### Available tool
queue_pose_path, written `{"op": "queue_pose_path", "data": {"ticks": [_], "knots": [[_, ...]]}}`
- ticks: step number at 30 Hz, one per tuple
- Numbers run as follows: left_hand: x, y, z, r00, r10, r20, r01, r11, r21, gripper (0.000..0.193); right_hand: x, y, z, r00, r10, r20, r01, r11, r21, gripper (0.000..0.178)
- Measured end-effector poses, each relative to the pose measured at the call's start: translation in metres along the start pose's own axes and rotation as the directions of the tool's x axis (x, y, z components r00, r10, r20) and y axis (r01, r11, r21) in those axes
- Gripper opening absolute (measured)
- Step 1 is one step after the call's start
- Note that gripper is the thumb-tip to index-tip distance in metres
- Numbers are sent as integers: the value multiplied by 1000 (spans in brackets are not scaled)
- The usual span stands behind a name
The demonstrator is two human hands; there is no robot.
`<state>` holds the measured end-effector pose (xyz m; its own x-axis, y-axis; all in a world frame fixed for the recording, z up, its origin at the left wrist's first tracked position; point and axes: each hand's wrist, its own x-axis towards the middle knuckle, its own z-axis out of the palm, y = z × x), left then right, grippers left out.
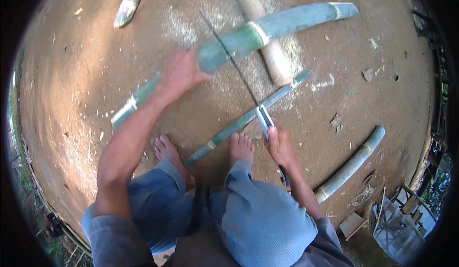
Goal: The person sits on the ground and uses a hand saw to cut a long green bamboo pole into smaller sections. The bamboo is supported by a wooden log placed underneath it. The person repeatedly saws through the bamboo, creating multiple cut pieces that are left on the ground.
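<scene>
A thick green bamboo pole point(296, 22) lies slanted in front of me, resting across a pale, peeled-looking bamboo length point(276, 65). My left hand point(180, 71) is wrapped over the green pole left of its middle, thumb pointing right. In my right hand point(280, 146) is the handle of a handsaw point(264, 117). Its long dark blade crosses the green pole just right of my left hand, with the tip beyond the pole's far side. How deep the blade sits in the bamboo, I cannot tell. A thinner green bamboo piece point(234, 127) lies under the saw, close to my bare feet.
Pale sawdust point(181, 27) is scattered on the brown dirt ground around the poles. One bamboo piece point(351, 166) lies at the right, another point(130, 6) at the far left. A clear plastic-like sheet point(397, 228) and scraps lie at the lower right.
</scene>
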<state>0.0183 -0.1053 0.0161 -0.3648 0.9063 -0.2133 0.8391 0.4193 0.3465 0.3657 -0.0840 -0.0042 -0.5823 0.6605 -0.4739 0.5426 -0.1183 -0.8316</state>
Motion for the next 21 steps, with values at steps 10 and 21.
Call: {"op": "queue_pose_path", "data": {"ticks": [10,21], "knots": [[17,-11,18,961,-158,227,160,987,8,87,-14,-2,-12,993,85,87,-83,996,-35,59],[7,2,5,961,-146,236,172,981,-90,90,-15,-12,-18,996,74,40,-67,986,-151,54]]}}
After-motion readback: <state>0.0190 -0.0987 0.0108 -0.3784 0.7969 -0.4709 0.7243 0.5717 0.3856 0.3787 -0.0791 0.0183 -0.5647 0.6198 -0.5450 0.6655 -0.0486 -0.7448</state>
